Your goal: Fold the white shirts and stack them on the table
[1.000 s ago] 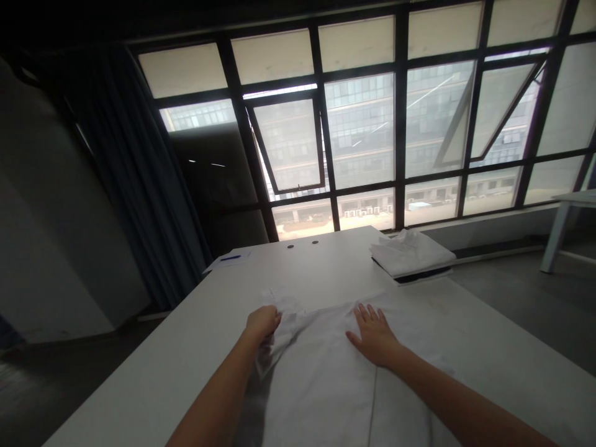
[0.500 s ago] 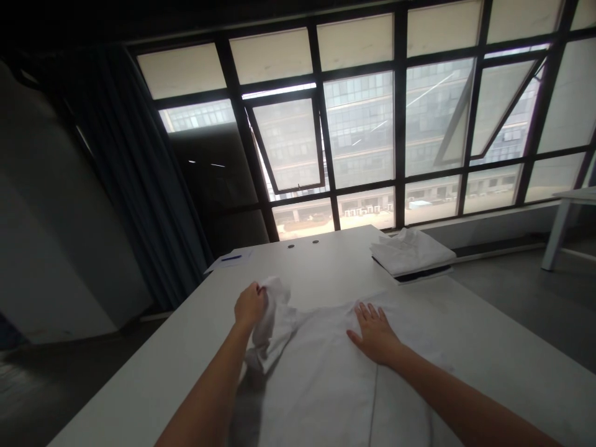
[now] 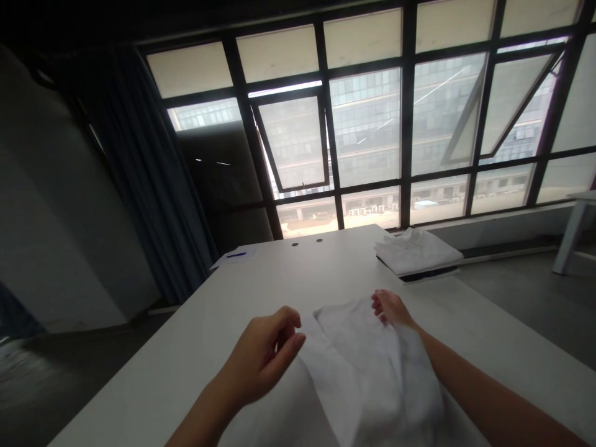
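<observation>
A white shirt [image 3: 354,366] lies on the white table in front of me, its right part raised and folded over, blurred near the bottom of the view. My right hand [image 3: 391,308] is at the shirt's upper right, fingers curled in against the cloth, with fabric draped across the wrist. Over the shirt's left side hovers my left hand [image 3: 263,354]. Its fingers are bent, a gap shows between thumb and forefinger, and no cloth is visible in it.
A stack of folded white garments [image 3: 419,251], with a dark layer low in it, sits at the table's right edge. Paper [image 3: 242,257] with a blue pen [image 3: 236,254] on it lies at the far left corner. Windows [image 3: 363,130] and a dark blue curtain [image 3: 153,186] stand beyond the table [image 3: 186,347].
My left hand has let go of the bunched cloth and come nearer and rightward. The right hand, flat on the shirt before, is now curled at its raised right side.
</observation>
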Available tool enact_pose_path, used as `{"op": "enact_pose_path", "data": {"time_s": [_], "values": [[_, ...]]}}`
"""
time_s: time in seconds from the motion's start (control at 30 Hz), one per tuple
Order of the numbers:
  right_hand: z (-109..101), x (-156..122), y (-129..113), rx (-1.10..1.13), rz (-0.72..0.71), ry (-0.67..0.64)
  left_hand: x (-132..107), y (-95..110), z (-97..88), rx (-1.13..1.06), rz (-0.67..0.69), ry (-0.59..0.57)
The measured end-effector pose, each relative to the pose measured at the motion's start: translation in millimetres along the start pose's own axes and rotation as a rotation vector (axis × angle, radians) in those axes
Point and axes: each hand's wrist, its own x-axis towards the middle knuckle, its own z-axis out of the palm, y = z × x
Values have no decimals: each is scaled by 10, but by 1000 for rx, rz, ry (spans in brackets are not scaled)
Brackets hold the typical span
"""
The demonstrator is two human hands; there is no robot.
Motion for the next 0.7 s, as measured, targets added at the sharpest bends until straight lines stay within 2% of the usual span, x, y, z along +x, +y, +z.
{"op": "enact_pose_path", "data": {"time_s": [0.07,0.17,0.27,0.33,0.4,0.5,0.7], "values": [[-26,7,-39,-52,6,-110,-94,-309,90,171,-226,-114],[30,-91,-127,-153,-48,-262,-221,-974,229,399,-435,-224],[154,-311,-239,-314,-165,-380,-380,-1596,361,515,-365,-301],[255,-473,-302,-458,-273,-472,-465,-1882,426,545,-385,-299],[367,-586,-347,-540,-360,-552,-505,-2057,462,554,-407,-262],[567,-581,-400,-515,-424,-605,-498,-2175,473,454,-394,-215],[1106,-162,-524,-380,-329,-569,-419,-2237,492,262,-411,-126]]}}
